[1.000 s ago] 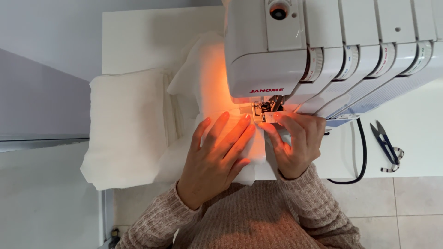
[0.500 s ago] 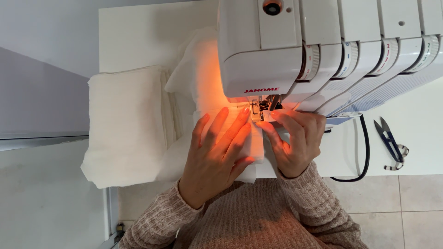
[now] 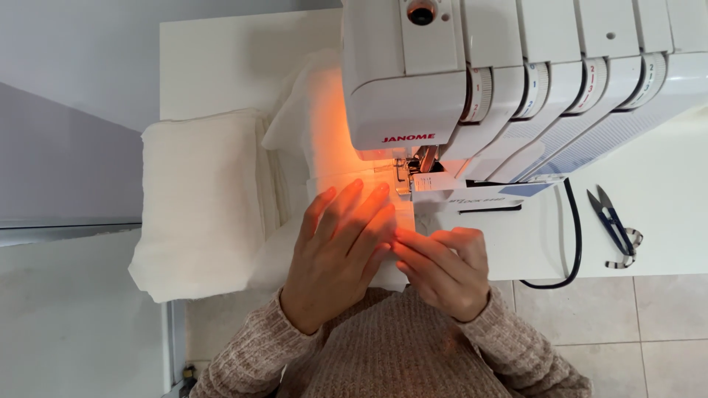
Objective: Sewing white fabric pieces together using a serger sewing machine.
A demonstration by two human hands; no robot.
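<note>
Seen from above: a white sewing machine fills the upper right of the frame. At centre, the left hand lies flat, fingers spread, pressing white cloth just below the needle area. The right hand, touching it, pinches the cloth's edge between curled fingertips. A folded white stack sits at left; small snips lie at far right on the table. The seam appears mid-stitch; feeding on likely calls for steady, even guiding.
</note>
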